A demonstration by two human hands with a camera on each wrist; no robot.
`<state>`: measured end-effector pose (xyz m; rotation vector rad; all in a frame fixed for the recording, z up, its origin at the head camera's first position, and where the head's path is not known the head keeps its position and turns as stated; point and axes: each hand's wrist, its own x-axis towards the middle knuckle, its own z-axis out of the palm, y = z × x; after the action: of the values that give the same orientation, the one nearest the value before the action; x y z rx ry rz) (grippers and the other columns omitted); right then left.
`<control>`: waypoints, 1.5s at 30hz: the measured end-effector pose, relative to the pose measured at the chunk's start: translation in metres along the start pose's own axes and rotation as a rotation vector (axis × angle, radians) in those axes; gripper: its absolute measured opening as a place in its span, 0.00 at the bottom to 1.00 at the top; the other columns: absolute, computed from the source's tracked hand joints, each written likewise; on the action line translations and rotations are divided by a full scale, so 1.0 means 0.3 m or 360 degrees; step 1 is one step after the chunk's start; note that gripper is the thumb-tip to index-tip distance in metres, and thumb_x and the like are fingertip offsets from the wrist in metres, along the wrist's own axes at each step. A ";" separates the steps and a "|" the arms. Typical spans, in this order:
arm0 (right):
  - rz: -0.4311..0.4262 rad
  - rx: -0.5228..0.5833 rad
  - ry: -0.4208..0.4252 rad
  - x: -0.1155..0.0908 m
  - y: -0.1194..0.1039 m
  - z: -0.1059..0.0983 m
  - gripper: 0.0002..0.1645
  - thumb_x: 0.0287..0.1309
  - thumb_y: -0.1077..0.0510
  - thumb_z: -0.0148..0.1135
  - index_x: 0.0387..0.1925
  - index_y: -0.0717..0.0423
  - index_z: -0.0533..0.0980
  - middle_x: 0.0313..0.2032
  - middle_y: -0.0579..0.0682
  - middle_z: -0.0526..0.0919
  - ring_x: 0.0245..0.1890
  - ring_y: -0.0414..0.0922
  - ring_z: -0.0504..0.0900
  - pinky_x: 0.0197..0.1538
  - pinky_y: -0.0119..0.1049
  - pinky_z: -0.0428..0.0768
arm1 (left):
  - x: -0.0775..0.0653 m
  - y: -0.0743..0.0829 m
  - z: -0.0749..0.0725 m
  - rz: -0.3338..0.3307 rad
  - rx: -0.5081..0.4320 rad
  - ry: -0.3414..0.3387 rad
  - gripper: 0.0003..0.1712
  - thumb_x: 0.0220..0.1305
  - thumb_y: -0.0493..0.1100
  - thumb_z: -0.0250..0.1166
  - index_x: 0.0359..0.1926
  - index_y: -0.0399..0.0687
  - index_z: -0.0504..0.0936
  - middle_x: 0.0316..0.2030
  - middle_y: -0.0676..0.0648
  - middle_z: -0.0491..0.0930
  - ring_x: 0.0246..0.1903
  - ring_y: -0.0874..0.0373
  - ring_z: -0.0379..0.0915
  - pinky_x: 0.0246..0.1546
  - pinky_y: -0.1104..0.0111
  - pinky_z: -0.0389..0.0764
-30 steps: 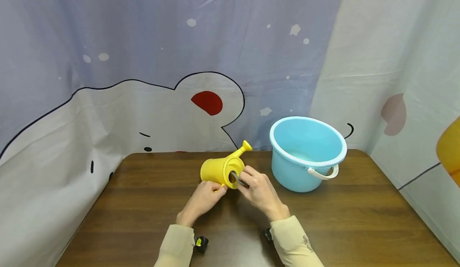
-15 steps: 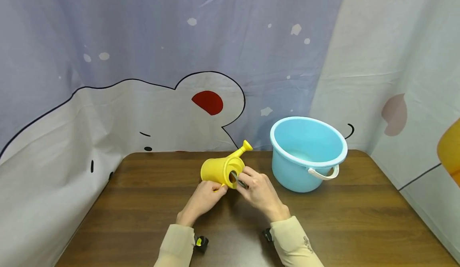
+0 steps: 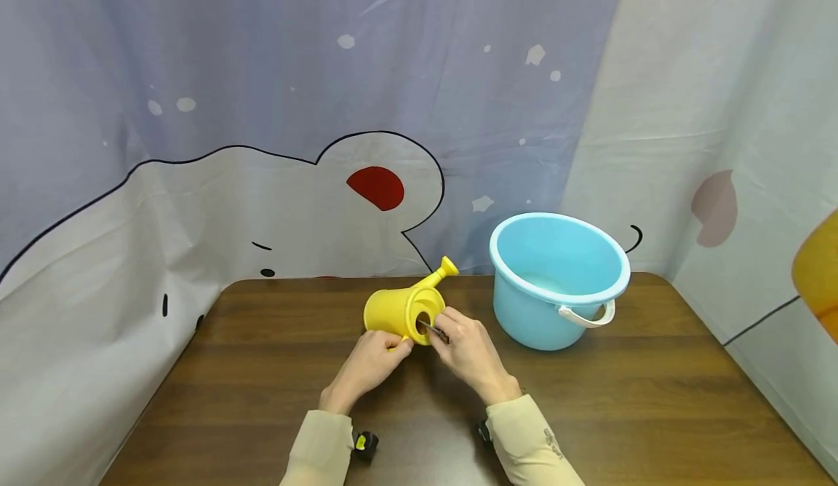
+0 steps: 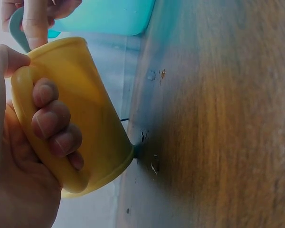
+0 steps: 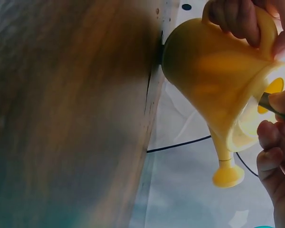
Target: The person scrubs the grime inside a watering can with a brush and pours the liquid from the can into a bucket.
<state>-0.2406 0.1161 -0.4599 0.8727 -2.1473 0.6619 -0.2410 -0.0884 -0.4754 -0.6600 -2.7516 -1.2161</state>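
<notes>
A yellow watering can (image 3: 388, 311) is tipped on its side over the table, its opening facing my right hand. My left hand (image 3: 368, 362) grips it by the handle (image 4: 23, 102), fingers curled through the loop. The spout (image 5: 222, 149) points away, up toward the back. With thumb and fingers, my right hand (image 3: 473, 355) pinches a slim grey-green thing (image 5: 272, 105), whose tip reaches into the can's opening. A flat, rounded end of this thing (image 4: 18, 31) sticks out past the fingers in the left wrist view. I cannot tell what kind of tool it is.
A light-blue bucket (image 3: 533, 319) with a white handle (image 3: 589, 320) stands to the right, near the back edge of the brown wooden table (image 3: 275, 413). Behind the table hangs a printed curtain (image 3: 294, 93).
The slim grey-green thing has turned in my right hand and looks thinner at the can's opening. My left hand and the watering can have stayed in place.
</notes>
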 end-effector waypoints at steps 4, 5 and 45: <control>-0.0051 0.0008 0.0031 0.006 -0.005 -0.004 0.16 0.45 0.66 0.72 0.22 0.51 0.70 0.25 0.42 0.69 0.18 0.37 0.67 0.22 0.30 0.69 | 0.001 0.000 0.000 -0.0009 0.0010 -0.0010 0.26 0.66 0.47 0.59 0.11 0.54 0.62 0.10 0.62 0.52 0.12 0.69 0.46 0.15 0.73 0.52; -0.0065 0.0008 0.0039 0.007 -0.006 -0.006 0.15 0.45 0.65 0.72 0.22 0.51 0.71 0.25 0.42 0.69 0.18 0.37 0.67 0.22 0.30 0.69 | 0.001 -0.001 0.001 -0.0010 0.0012 -0.0011 0.26 0.65 0.48 0.59 0.11 0.54 0.62 0.10 0.62 0.52 0.12 0.69 0.46 0.15 0.73 0.52; 0.0080 0.0019 -0.0056 0.022 -0.033 -0.030 0.10 0.48 0.65 0.69 0.26 0.51 0.75 0.25 0.40 0.70 0.20 0.37 0.68 0.24 0.32 0.70 | 0.002 -0.002 0.001 -0.0009 0.0041 0.0000 0.26 0.66 0.48 0.59 0.11 0.54 0.63 0.10 0.62 0.52 0.13 0.68 0.47 0.16 0.72 0.53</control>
<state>-0.2329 0.1132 -0.4476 0.8453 -2.2053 0.6901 -0.2418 -0.0885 -0.4759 -0.6502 -2.7664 -1.1795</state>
